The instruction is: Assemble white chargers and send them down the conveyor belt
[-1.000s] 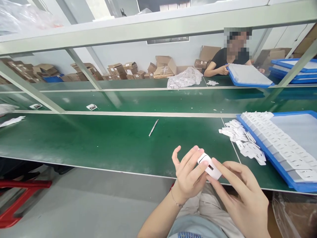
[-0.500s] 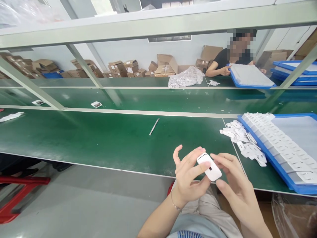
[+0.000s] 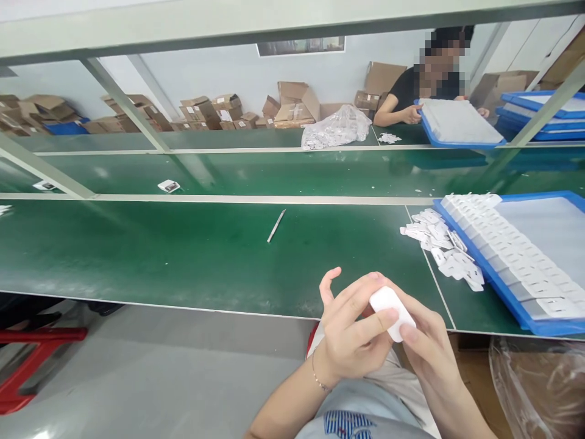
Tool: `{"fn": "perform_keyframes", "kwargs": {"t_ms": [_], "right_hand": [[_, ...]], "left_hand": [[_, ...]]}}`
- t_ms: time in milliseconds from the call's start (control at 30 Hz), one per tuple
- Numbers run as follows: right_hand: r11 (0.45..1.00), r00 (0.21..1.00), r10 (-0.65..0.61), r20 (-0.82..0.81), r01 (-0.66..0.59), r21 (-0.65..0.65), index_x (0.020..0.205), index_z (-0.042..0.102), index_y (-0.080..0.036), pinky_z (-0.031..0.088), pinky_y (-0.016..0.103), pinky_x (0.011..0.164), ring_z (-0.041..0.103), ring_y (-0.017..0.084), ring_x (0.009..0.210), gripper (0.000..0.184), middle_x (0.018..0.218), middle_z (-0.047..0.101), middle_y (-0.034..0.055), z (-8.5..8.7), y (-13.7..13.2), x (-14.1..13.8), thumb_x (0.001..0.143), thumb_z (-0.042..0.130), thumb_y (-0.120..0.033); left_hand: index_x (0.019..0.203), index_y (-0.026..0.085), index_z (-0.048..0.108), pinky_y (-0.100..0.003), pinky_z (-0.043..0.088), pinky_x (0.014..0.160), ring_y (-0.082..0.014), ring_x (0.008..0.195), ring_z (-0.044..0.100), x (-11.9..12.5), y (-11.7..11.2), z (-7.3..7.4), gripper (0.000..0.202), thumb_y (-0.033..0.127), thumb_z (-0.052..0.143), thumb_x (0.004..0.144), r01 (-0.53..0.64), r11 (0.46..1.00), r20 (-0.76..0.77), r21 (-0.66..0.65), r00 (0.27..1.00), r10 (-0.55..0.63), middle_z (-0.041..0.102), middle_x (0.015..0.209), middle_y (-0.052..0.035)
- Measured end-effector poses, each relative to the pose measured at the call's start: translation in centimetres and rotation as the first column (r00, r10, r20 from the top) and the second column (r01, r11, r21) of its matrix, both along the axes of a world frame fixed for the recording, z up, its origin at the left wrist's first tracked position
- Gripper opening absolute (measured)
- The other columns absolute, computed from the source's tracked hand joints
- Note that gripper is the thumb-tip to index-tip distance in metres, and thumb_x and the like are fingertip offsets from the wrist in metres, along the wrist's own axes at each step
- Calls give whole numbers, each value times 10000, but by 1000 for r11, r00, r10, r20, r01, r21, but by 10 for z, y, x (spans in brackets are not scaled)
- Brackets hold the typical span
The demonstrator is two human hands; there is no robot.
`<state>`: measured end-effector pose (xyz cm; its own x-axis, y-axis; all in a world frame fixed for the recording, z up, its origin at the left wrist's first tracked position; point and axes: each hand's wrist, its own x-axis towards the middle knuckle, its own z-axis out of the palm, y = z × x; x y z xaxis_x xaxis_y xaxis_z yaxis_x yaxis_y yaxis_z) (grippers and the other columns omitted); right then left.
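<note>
- Two hands are meeting over the person's lap, just in front of the near edge of the green tabletop (image 3: 192, 256); the left hand (image 3: 351, 332) and the right hand (image 3: 427, 350) are both gripping one small white plastic case (image 3: 392, 311).
- The left fingers (image 3: 377, 320) are wrapping over the case from the left and are clamped on it, thumb raised free; the right fingers (image 3: 409, 332) are pressing on its lower right end, also closed on it.
- The case is being held in the air, tilted, its rounded plain face turned up; no opening is showing in this view.
- Step in hand, as a judgement: the case is being turned and checked or pressed between the fingers. The next move is likely calling for a firm two-sided pinch while it is rotated, so that the smooth shell is not slipping.
- To the right, a blue tray (image 3: 525, 308) is lying on the tabletop, carrying rows of white card pieces (image 3: 512, 256); a loose heap of white card pieces (image 3: 441, 247) is lying just beside its left edge.
- A thin metal tool (image 3: 276, 225) is lying alone on the tabletop, well apart from the hands.
- Across the benches, another person (image 3: 411, 91) is handling a second blue tray (image 3: 457, 125).
</note>
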<state>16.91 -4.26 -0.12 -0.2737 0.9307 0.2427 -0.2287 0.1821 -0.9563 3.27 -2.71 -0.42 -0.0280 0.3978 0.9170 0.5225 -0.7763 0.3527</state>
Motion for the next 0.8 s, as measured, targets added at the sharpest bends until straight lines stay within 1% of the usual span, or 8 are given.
{"fn": "perform_keyframes", "kwargs": {"t_ms": [100,233,367,433,567,667,733,800], "right_hand": [[1000,1000,-7,-22,7,9,1406,590,-294,557,449,996,626,306,1224,453,1389,620,83,-4,4,2,967,570,-404],[999,1000,13,11,-13,-40,1410,577,-280,578,454,967,643,298,1197,476,1389,617,99,-7,7,-3,964,574,-448],[993,993,-118,-20,118,-26,1341,634,-303,560,393,998,623,255,1231,378,1391,621,67,-11,7,-11,996,538,-424],[991,991,-132,-5,132,-2,1338,641,-322,550,369,1006,604,241,1255,358,1406,610,50,-10,6,-13,1002,545,-397],[993,995,-103,15,102,67,1336,645,-342,578,361,931,638,246,1180,354,1385,625,47,-4,1,-11,996,560,-388],[992,995,-94,27,91,91,1318,662,-343,571,366,936,641,250,1167,341,1349,649,46,-1,0,-10,994,562,-380],[992,993,-111,37,108,57,1298,680,-317,560,386,961,642,260,1168,344,1328,662,61,-3,2,-11,988,564,-411],[992,992,-121,32,122,-26,1296,681,-271,555,412,975,646,274,1163,422,1327,659,92,-6,6,-12,991,514,-510]], "left_hand": [[981,234,570,-475,329,1114,-192,1021,735,0,3,-4,293,55,607,752,-7,999,-20,33,1000,8,750,1124,-56],[1023,261,552,-492,332,1122,-201,1055,728,-1,8,-13,358,44,602,743,-5,1000,-20,27,1000,6,741,1167,-49],[1072,276,545,-521,325,1129,-220,1122,705,0,10,-21,416,27,584,741,-43,997,-33,62,998,45,739,1174,-53],[1039,255,559,-529,309,1140,-226,1137,698,1,9,-22,364,25,590,759,-72,993,-34,95,997,76,733,1178,-67],[961,236,597,-524,285,1160,-212,1114,705,4,5,-22,221,64,587,823,-122,980,-17,155,992,126,742,1130,-48],[981,251,588,-555,295,1146,-223,1113,704,6,4,-23,226,89,596,824,-140,977,-6,162,990,142,729,1177,-50],[1000,252,577,-554,294,1143,-225,1115,702,6,6,-25,277,66,602,797,-128,984,-1,128,992,129,715,1214,-64],[1060,248,560,-535,283,1154,-219,1099,707,6,7,-25,365,36,601,766,-80,995,31,65,996,78,714,1215,-76]]}}
